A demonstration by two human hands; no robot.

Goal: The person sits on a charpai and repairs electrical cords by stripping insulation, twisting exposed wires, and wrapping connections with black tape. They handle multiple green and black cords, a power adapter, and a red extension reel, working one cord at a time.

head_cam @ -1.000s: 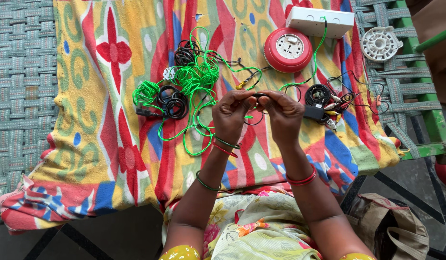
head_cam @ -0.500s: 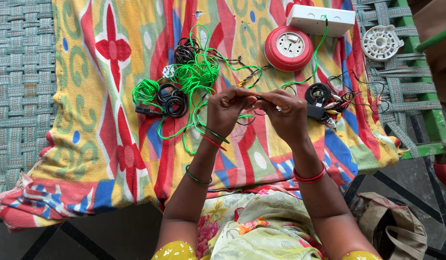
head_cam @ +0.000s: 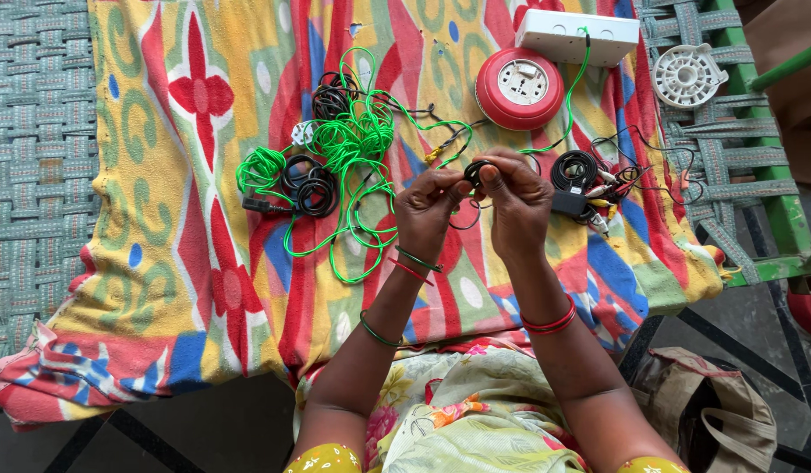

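Both hands pinched on a thin black wire (head_cam: 472, 172) btwn them: left hand (head_cam: 427, 210) & right hand (head_cam: 517, 203) fingertip to fingertip, wire loop dangling near side.

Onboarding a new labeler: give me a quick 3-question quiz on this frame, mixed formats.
1. True or false: the left hand and the right hand meet on one thin black wire.
2. Multiple choice: what lies left of the hands on the patterned cloth? A) a tangle of green cable B) a pair of scissors C) a stack of plates
3. Fill in: the round red socket unit lies just below a ___ rectangular switch box.

Key: 1 true; 2 A; 3 white.
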